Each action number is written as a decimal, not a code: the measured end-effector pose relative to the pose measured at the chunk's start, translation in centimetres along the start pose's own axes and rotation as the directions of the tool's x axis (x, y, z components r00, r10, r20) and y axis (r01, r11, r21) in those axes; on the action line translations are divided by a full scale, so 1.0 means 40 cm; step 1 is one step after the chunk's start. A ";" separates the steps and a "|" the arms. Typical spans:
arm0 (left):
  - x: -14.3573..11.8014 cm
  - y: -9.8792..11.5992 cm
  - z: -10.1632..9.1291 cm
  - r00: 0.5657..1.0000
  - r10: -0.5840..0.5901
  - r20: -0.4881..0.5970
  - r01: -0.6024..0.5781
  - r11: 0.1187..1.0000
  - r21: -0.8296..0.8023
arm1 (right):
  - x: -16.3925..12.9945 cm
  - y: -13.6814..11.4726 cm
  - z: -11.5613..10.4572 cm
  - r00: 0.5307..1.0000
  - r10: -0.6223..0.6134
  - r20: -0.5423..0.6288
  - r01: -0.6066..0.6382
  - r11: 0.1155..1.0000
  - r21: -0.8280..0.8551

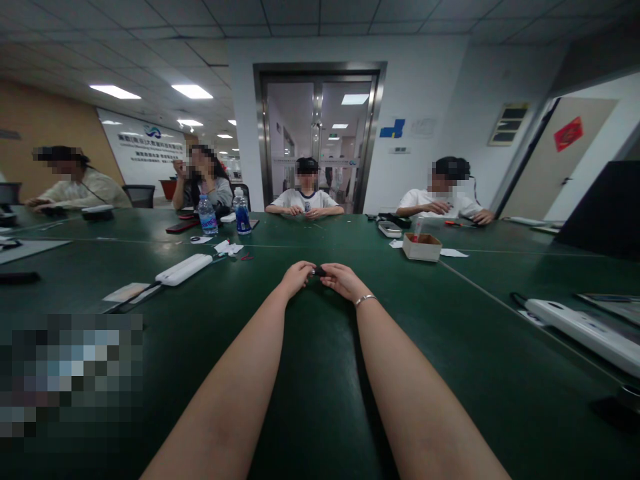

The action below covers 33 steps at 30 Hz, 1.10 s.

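A: Where is the small dark object (319,272)?

B: Between the fingertips of both hands, over the middle of the green table (315,360). The left hand (298,275) pinches its silvery end; the right hand (343,279) pinches the black end.

A: Which way does it point?

B: Its long axis lies nearly level across the view, nine to three o'clock, silvery end toward nine. Fingers cover much of it, so I can't tell its full shape.

A: Touching the tabletop?

B: Can't tell; it is near it.

A: And the edges?

B: With the hands as centre, the far edge (364,216) crosses at twelve, where a person (306,200) sits. A white power strip (184,269) lies at nine, two bottles (243,217) stand near ten, a box (423,249) sits between two and three, and a second strip (580,330) lies past a seam (500,300), between three and four.

A: Room to move?

B: Toward twelve, between bottles and box, and back toward six, between the forearms (235,373).
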<state>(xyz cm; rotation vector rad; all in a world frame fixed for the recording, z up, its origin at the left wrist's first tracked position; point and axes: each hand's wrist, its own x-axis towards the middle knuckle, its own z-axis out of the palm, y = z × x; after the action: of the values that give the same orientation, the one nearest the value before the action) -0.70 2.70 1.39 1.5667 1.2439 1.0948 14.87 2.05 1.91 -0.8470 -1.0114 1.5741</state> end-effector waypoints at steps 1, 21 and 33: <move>-0.002 0.003 0.000 1.000 0.005 0.014 -0.005 1.000 -0.005 | 0.000 0.000 0.000 1.000 0.001 0.000 -0.001 1.000 -0.001; 0.005 -0.006 0.000 1.000 0.021 0.006 -0.021 0.999 0.024 | 0.003 0.000 -0.003 1.000 0.009 0.011 -0.009 1.000 -0.012; 0.007 -0.006 0.001 0.999 0.032 0.033 -0.032 0.999 0.006 | 0.006 0.001 -0.005 1.000 0.017 0.018 -0.017 0.999 -0.027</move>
<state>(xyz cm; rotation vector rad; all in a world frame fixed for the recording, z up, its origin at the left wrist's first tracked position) -0.68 3.03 1.19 1.6079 1.2056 1.0823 14.99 2.31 1.78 -0.8636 -1.0428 1.5880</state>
